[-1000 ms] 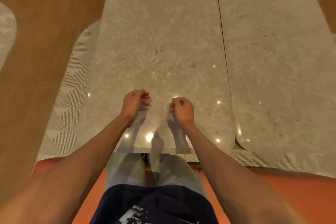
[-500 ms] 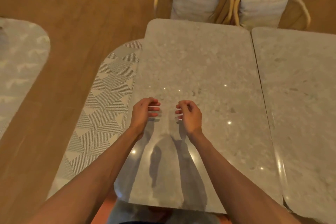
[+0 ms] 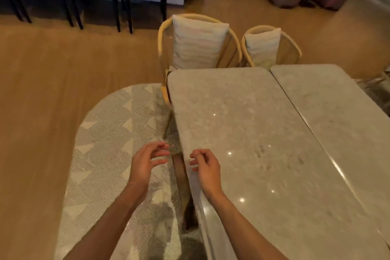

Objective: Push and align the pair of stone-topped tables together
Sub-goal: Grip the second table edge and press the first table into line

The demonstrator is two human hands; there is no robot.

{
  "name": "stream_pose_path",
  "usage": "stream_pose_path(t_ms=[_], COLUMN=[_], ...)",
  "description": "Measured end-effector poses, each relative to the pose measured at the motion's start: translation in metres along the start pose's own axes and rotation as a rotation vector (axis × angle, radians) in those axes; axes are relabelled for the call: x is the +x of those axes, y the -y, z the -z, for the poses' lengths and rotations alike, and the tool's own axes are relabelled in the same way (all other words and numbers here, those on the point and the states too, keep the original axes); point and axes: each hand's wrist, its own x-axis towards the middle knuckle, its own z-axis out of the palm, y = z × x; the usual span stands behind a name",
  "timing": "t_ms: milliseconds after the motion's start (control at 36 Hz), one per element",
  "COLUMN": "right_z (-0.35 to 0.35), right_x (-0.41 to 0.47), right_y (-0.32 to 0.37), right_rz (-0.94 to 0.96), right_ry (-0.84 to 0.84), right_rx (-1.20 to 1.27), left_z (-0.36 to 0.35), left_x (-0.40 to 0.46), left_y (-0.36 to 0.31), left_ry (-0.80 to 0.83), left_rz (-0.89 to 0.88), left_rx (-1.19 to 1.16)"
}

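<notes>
Left hand [image 3: 145, 164]: fingers loosely spread and slightly curled, holding nothing, hovering off the left long edge of the near stone-topped table [image 3: 253, 154], over the patterned rug [image 3: 109, 143]. Right hand [image 3: 205, 170]: fingers curled inward in a relaxed way, also empty, hovering just above that same edge; whether it touches the stone cannot be told. Both palms face each other, close together, with the table edge running between them.

Near stone-topped table — pale grey, speckled, polished slab with rounded corners; small bright light reflections dot its surface. A brown wooden leg or frame shows under its left edge. The second stone-topped table [image 3: 341, 124] lies on its right, same finish, long edges parallel — only a thin dark seam separates the two, and their far ends look level.

Beyond the near table's far end: a rattan chair [image 3: 198, 42] with a cream cushion, tucked against it. A second rattan chair [image 3: 272, 46] stands behind the seam. Left of the near table the rug has grey hatching and white triangles, laid on a wooden floor [image 3: 38, 91]. Dark chair legs [image 3: 118, 0] stand far behind.
</notes>
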Motion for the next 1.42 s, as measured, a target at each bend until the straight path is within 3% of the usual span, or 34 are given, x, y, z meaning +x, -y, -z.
stream_pose_path(t_ms=[167, 472, 806, 1083, 1417], right_z=[-0.073, -0.101, -0.189, -0.219, -0.231], right_x=[-0.009, 0.054, 0.221, 0.341, 0.484], right_y=[0.059, 0.138, 0.167, 0.219, 0.286], right_rz=[-0.018, 0.086, -0.073, -0.177, -0.211], right_ry=[0.011, -0.247, -0.384, -0.539, -1.023], right_rx=[0.016, 0.103, 0.274, 0.370, 0.574], left_z=[0.059, 0.037, 0.040, -0.024, -0.158], left_x=[0.027, 0.094, 0.302, 0.463, 0.638], left_y=[-0.082, -0.170, -0.247, -0.296, -0.342], left_ry=[0.022, 0.155, 0.233, 0.384, 0.849], left_rz=[-0.035, 0.005, 0.003, 0.098, 0.204], left_rx=[0.033, 0.079, 0.275, 0.326, 0.408])
